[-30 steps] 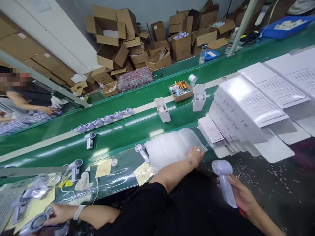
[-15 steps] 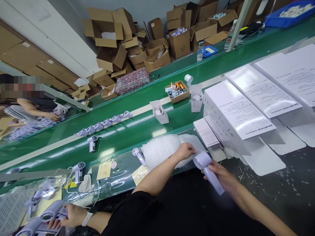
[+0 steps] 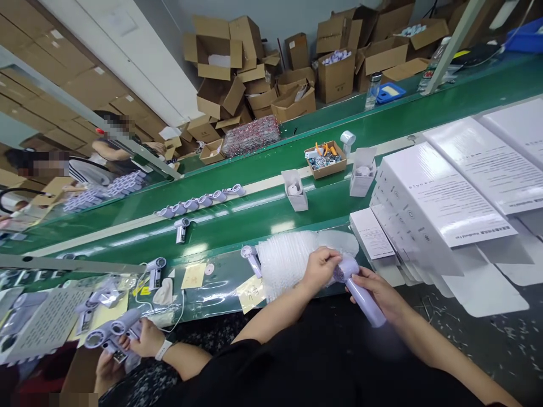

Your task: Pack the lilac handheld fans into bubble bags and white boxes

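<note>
A lavender handheld fan (image 3: 365, 302) tilts in front of my body, its round head up and its handle slanting down to the right. My right hand (image 3: 377, 288) is closed around it just below the head. My left hand (image 3: 320, 268) has its fingers pinched together at the left side of the fan head; whatever lies between the fingertips is too small to make out. Under and behind that hand a stack of white bubble-wrap sleeves (image 3: 284, 260) lies on the bench. Another lavender fan (image 3: 251, 260) rests against the stack's left end.
White printed boxes (image 3: 449, 192) are stacked at the right, with a small box (image 3: 371, 234) beside them. Two open white boxes stand on the green conveyor (image 3: 254, 220), near a parts carton (image 3: 326, 164). A co-worker's hands (image 3: 148, 339) hold fans at lower left. Several fans line the belt.
My left hand has come right, from above the bubble-wrap sleeves to the fan head. My right hand keeps hold of the fan. The view has swung left, and the co-worker's second hand now shows.
</note>
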`<state>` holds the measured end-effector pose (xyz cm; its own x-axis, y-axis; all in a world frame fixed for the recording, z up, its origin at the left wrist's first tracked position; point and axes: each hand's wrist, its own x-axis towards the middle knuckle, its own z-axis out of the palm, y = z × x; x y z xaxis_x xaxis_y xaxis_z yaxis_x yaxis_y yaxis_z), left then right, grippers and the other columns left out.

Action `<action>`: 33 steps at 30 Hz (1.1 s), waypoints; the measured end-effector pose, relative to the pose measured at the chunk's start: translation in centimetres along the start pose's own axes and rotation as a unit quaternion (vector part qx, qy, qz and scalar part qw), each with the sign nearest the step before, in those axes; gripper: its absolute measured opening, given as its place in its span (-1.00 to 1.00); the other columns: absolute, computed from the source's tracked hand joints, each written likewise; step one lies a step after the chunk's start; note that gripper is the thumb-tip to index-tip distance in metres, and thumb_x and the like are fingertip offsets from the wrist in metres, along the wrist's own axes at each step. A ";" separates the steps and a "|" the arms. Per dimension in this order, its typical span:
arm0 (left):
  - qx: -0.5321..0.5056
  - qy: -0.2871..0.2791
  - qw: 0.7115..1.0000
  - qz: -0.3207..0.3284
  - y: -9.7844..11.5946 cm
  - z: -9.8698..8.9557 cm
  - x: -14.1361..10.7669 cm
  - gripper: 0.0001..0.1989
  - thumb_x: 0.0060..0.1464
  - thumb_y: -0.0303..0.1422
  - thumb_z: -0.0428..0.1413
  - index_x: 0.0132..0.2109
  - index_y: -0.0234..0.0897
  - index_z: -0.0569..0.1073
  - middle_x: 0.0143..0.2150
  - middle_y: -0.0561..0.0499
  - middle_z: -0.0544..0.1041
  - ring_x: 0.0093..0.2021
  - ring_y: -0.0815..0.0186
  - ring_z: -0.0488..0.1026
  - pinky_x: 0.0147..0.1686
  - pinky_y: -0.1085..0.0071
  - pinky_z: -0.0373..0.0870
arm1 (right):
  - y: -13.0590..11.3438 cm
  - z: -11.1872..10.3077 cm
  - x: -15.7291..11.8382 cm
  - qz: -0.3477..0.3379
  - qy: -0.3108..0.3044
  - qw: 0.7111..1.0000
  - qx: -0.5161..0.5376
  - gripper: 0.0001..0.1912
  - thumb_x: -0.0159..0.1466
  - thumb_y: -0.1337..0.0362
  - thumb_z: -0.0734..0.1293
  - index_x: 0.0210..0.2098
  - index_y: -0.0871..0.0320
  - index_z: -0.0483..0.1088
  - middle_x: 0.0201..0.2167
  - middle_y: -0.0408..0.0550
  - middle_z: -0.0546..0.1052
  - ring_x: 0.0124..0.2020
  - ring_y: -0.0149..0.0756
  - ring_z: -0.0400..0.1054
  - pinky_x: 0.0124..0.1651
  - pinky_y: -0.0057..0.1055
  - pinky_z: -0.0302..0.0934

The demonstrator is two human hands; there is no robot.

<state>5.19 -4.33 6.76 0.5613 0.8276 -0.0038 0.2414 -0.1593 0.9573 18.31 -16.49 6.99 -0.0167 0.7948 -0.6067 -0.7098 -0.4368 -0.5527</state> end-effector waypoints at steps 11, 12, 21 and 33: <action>0.369 -0.017 0.847 0.383 -2.8 -3.7 -3.1 -0.77 0.07 -0.53 -0.10 -0.17 -0.32 0.40 -0.47 -0.04 0.34 -0.43 0.28 0.27 -0.41 0.34 0.30 | 0.8 2.7 -1.4 -0.089 0.074 0.993 0.002 -0.57 0.01 0.27 0.46 -0.15 -0.02 0.30 -0.23 -0.22 0.43 -0.42 -0.37 0.38 -0.44 -0.34 0.42; 0.375 -0.006 0.849 0.372 -3.0 -3.4 -2.7 -0.79 0.07 -0.51 -0.09 -0.20 -0.32 0.40 -0.47 -0.04 0.34 -0.42 0.28 0.28 -0.40 0.34 0.30 | 0.9 3.0 -1.5 -0.100 0.084 0.991 -0.002 -0.58 0.01 0.26 0.46 -0.16 -0.01 0.30 -0.23 -0.22 0.43 -0.41 -0.38 0.38 -0.43 -0.35 0.42; 0.375 0.008 0.886 0.271 -3.4 -0.7 -2.7 -0.88 0.03 -0.47 -0.07 -0.38 -0.29 0.35 -0.48 -0.04 0.36 -0.39 0.29 0.35 -0.39 0.40 0.30 | 1.9 3.5 -1.0 -0.151 0.169 0.974 0.003 -0.61 -0.02 0.22 0.49 -0.26 0.04 0.28 -0.37 -0.26 0.45 -0.45 -0.38 0.39 -0.44 -0.37 0.41; 0.350 -0.133 0.871 0.317 -0.5 -1.0 -4.6 -0.83 0.11 -0.43 -0.09 -0.26 -0.31 0.39 -0.44 -0.06 0.39 -0.34 0.25 0.38 -0.29 0.33 0.35 | 1.7 2.8 -3.2 -0.058 0.164 0.985 0.023 -0.54 -0.01 0.28 0.48 -0.17 0.00 0.24 -0.46 -0.21 0.52 -0.50 -0.27 0.45 -0.51 -0.37 0.37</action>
<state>1.64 -7.51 6.56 0.8989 0.3141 0.3055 0.1871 -0.9056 0.3807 15.17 -18.59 9.65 0.2891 0.6561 -0.6971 -0.7246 -0.3259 -0.6072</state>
